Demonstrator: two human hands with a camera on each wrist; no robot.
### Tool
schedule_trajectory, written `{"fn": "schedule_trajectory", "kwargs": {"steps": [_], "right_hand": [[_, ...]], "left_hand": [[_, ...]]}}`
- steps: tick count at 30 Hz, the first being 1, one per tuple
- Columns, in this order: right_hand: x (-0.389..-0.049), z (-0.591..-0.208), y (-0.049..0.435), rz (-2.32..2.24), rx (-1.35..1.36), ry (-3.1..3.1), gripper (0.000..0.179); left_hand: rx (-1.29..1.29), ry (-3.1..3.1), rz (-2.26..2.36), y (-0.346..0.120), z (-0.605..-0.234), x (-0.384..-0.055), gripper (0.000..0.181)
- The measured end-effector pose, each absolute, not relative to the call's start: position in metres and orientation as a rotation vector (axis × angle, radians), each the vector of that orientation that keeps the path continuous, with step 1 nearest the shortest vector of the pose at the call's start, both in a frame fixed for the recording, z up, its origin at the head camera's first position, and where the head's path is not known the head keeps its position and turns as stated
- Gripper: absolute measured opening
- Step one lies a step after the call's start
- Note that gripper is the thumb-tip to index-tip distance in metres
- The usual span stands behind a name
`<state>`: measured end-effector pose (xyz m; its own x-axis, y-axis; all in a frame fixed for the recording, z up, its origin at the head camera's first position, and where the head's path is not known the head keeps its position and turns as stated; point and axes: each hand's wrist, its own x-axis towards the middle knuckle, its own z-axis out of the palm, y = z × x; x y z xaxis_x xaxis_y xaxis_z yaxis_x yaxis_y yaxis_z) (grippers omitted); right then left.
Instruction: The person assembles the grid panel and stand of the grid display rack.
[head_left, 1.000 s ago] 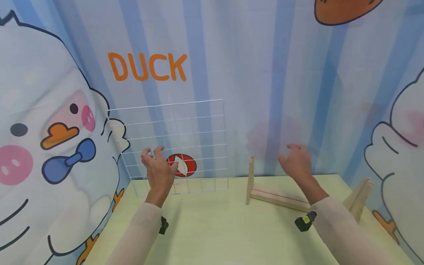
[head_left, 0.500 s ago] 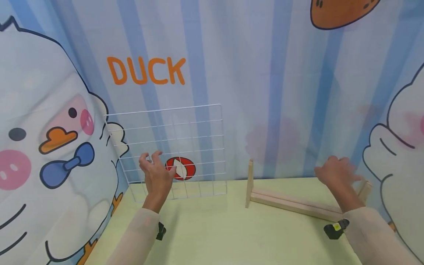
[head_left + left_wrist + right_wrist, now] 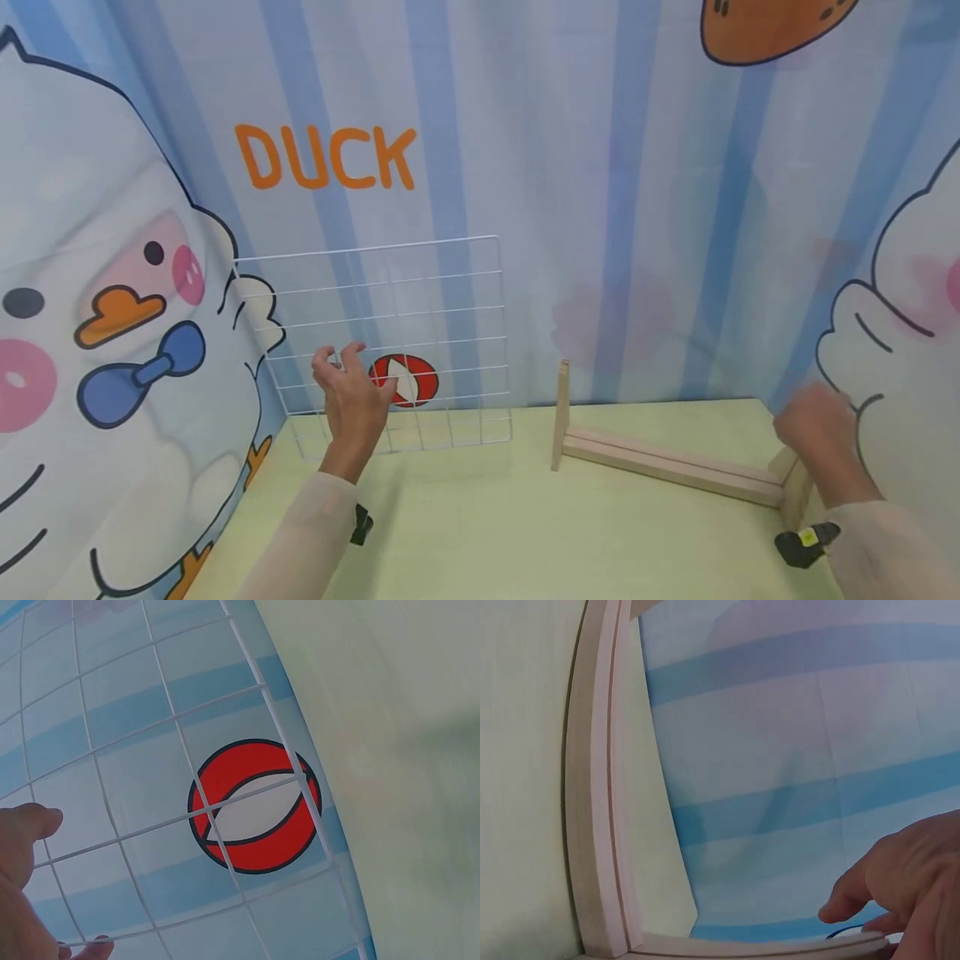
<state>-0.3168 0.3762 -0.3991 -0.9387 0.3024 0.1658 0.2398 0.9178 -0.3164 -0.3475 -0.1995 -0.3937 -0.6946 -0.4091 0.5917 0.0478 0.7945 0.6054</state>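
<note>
My left hand holds the white wire grid panel, which stands upright at the back left of the table. Its thumb and fingertips show among the wires in the left wrist view. At the right, my right hand is curled at the top of the right end piece of a wooden stand. In the right wrist view the tip of that end piece runs in among the fingers, which partly hide it. The stand's long grooved bar lies on the table, with another upright at its left end.
A pale yellow-green table lies beneath everything. Behind it hangs a blue-striped curtain printed with ducks and lettering. The left upright of the stand is a short way right of the wire grid.
My right hand has moved right and down, from above the wooden bar to the stand's right end piece. My left hand stays at the wire grid.
</note>
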Motion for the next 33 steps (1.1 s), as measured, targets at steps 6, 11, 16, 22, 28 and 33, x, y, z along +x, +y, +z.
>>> {"fn": "schedule_trajectory", "kwargs": {"steps": [6,11,16,22,28,33], "right_hand": [[-0.305,-0.406,0.387,0.63,-0.612,-2.878,0.02],[-0.302,-0.412,0.394,0.647,-0.659,-2.866,0.025],[-0.305,-0.415,0.394,0.709,-0.678,-2.801,0.02],[-0.311,-0.418,0.392,0.77,-0.664,-2.762,0.039],[-0.314,-0.42,0.392,0.788,-0.568,-2.777,0.055],[-0.322,-0.421,0.391,0.812,-0.439,-2.806,0.061]], "left_hand": [[0.276,-2.239,-0.772,-0.197,-0.392,-0.347,0.063],[0.267,-2.234,-0.752,-0.197,-0.392,-0.346,0.063],[0.262,-2.227,-0.747,-0.199,-0.392,-0.344,0.064],[0.267,-2.222,-0.754,-0.202,-0.393,-0.34,0.064],[0.244,-2.224,-0.741,-0.202,-0.395,-0.342,0.064],[0.238,-2.218,-0.726,-0.202,-0.397,-0.342,0.064]]}}
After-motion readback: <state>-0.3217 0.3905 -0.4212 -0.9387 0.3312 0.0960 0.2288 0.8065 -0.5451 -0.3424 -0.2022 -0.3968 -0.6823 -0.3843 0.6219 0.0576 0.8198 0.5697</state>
